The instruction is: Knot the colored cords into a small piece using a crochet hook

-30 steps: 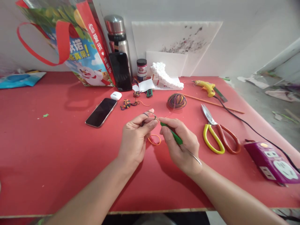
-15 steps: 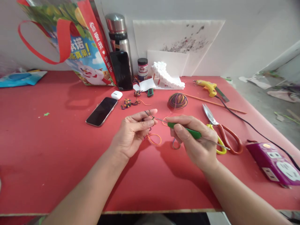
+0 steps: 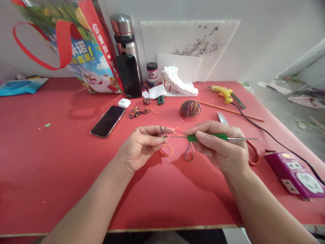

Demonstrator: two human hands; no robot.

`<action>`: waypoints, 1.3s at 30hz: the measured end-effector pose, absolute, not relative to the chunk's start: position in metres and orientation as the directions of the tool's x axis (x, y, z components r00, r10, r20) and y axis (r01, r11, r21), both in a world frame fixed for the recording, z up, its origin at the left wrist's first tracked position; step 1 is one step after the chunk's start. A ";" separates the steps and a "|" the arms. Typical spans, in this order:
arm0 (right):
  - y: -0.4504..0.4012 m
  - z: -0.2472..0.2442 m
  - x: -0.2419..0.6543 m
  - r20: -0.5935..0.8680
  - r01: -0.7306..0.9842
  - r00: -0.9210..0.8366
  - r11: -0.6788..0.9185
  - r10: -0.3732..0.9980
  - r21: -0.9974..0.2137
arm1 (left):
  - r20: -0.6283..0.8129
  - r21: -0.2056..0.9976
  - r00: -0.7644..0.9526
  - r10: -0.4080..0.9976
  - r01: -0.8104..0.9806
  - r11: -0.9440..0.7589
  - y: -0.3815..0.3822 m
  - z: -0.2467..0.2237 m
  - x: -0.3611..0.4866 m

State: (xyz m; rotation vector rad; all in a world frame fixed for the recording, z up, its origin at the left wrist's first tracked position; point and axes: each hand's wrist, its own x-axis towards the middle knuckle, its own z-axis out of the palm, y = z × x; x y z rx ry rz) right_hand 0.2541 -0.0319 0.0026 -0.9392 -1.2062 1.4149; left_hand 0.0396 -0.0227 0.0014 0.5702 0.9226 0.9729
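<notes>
My right hand [image 3: 220, 144] grips a crochet hook by its green handle [image 3: 220, 137], and the thin metal shaft points left. My left hand [image 3: 146, 145] pinches multicoloured yarn between thumb and fingers, with strands wrapped around the index finger. The hook's tip meets the yarn at my left fingertips, where the small stitches are mostly hidden. Below the fingers hangs an orange yarn loop [image 3: 167, 155], and a bluish loop [image 3: 189, 159] lies to its right. From the yarn ball [image 3: 190, 108] behind, a strand runs toward my hands.
Scissors [image 3: 254, 153] lie partly behind my right hand. Farther right are a purple box [image 3: 294, 174] and a yellow glue gun [image 3: 222, 93] with its cord. To the left lies a phone [image 3: 108, 121]. At the back stand a bag [image 3: 93, 64], a thermos [image 3: 123, 27] and a jar [image 3: 152, 74].
My right hand has shifted right, and the hook has turned from slanted to nearly level. The view has shifted slightly. Both hands keep their hold.
</notes>
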 end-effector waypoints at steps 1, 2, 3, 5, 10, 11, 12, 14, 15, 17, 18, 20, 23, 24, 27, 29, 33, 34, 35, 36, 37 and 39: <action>-0.030 0.002 0.254 0.049 -0.228 -0.202 0.002 0.978 -0.974 | -0.391 0.766 0.254 0.885 -0.444 0.466 -0.023 0.001 0.040; -0.029 0.000 0.253 0.056 -0.260 -0.221 -0.003 0.974 -0.966 | -0.381 0.767 0.256 0.888 -0.449 0.458 -0.023 0.000 0.041; -0.028 -0.002 0.252 0.064 -0.293 -0.240 -0.009 0.969 -0.956 | -0.367 0.769 0.257 0.894 -0.457 0.447 -0.024 -0.001 0.042; -0.028 -0.007 0.247 0.095 -0.344 -0.267 -0.003 0.959 -0.939 | -0.332 0.774 0.254 0.908 -0.478 0.416 -0.025 -0.004 0.045; -0.034 -0.017 0.235 0.162 -0.336 -0.213 0.084 0.964 -0.938 | -0.276 0.769 0.201 0.940 -0.540 0.341 -0.027 -0.008 0.052; -0.035 -0.018 0.233 0.174 -0.337 -0.198 0.100 0.964 -0.936 | -0.273 0.767 0.187 0.943 -0.549 0.332 -0.027 -0.007 0.053; -0.035 -0.019 0.232 0.181 -0.340 -0.189 0.109 0.965 -0.934 | -0.271 0.768 0.178 0.946 -0.553 0.324 -0.027 -0.006 0.053; -0.035 -0.020 0.232 0.188 -0.346 -0.183 0.116 0.965 -0.931 | -0.264 0.775 0.174 0.949 -0.547 0.316 -0.028 -0.005 0.053; -0.035 -0.020 0.232 0.188 -0.348 -0.185 0.114 0.965 -0.930 | -0.259 0.779 0.178 0.949 -0.542 0.314 -0.028 -0.004 0.052; -0.034 -0.020 0.232 0.183 -0.352 -0.193 0.106 0.964 -0.930 | -0.250 0.788 0.180 0.951 -0.533 0.308 -0.029 -0.005 0.051; -0.034 -0.020 0.232 0.180 -0.355 -0.196 0.101 0.964 -0.930 | -0.246 0.791 0.170 0.954 -0.533 0.299 -0.029 -0.005 0.051; -0.035 -0.020 0.232 0.176 -0.359 -0.199 0.095 0.964 -0.929 | -0.250 0.795 0.137 0.958 -0.536 0.284 -0.028 -0.007 0.051; -0.035 -0.020 0.231 0.187 -0.360 -0.194 0.107 0.963 -0.927 | -0.247 0.791 0.098 0.964 -0.555 0.259 -0.027 -0.008 0.052; -0.035 -0.020 0.231 0.197 -0.357 -0.188 0.120 0.962 -0.926 | -0.248 0.788 0.083 0.965 -0.563 0.251 -0.027 -0.008 0.053; -0.035 -0.020 0.230 0.235 -0.323 -0.162 0.173 0.958 -0.930 | -0.278 0.772 0.037 0.960 -0.585 0.247 -0.027 -0.007 0.054; -0.036 -0.022 0.228 0.280 -0.268 -0.141 0.236 0.950 -0.934 | -0.304 0.761 0.012 0.953 -0.599 0.250 -0.028 -0.005 0.056; -0.042 -0.027 0.222 0.411 -0.014 -0.094 0.411 0.907 -0.911 | -0.348 0.745 -0.058 0.936 -0.623 0.239 -0.029 -0.005 0.063; -0.043 -0.029 0.220 0.451 0.069 -0.075 0.456 0.889 -0.888 | -0.364 0.741 -0.078 0.928 -0.627 0.238 -0.030 -0.005 0.065; -0.044 -0.030 0.217 0.497 0.148 -0.064 0.500 0.866 -0.853 | -0.381 0.737 -0.094 0.920 -0.632 0.241 -0.030 -0.005 0.067; -0.045 -0.032 0.214 0.546 0.219 -0.065 0.546 0.835 -0.809 | -0.395 0.732 -0.106 0.912 -0.636 0.244 -0.030 -0.006 0.069; -0.045 -0.033 0.212 0.595 0.270 -0.071 0.589 0.801 -0.761 | -0.407 0.726 -0.110 0.907 -0.641 0.248 -0.031 -0.006 0.070; -0.045 -0.035 0.210 0.656 0.319 -0.095 0.647 0.749 -0.693 | -0.428 0.709 -0.093 0.899 -0.652 0.270 -0.031 -0.006 0.069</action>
